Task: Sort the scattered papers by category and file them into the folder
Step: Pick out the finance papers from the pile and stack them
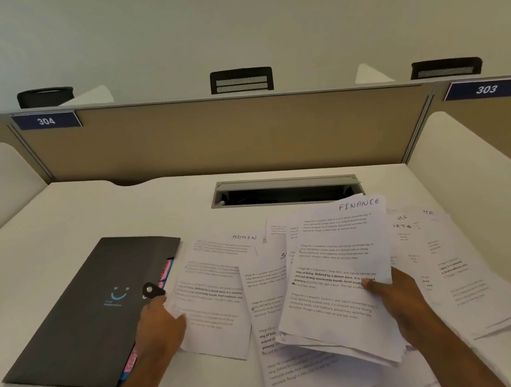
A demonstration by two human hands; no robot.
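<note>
Head view: a person sorts loose sheets on a white counter (pixel 68 212), a dark folder to their left.
Right hand (pixel 401 301): fingers and thumb pinch a lifted stack of papers (pixel 335 278); the top sheet is marked FINANCE in handwriting.
Left hand (pixel 160 324): lies on the left edge of a printed sheet (pixel 213 302) beside the folder; whether it pinches or only presses that edge, I cannot tell.
Folder (pixel 87 311): flat on the counter, closed, pink tabs showing at its right edge, just left of the spread papers.
Other sheets: an ADMIN sheet (pixel 242 239) and HR sheets (pixel 440 256) lie overlapping across the counter, still unfiled.
Stage: judged as gathering by category; nothing looks filed yet.
Risk, slipping: the held stack fans out at its lower corner, so a one-handed pinch may let bottom sheets slide free.
Risk, mixing: headings hide under overlaps, so a wrong sheet could join the pile.
Risk, folder: drawing the left sheet could push the folder aside.
</note>
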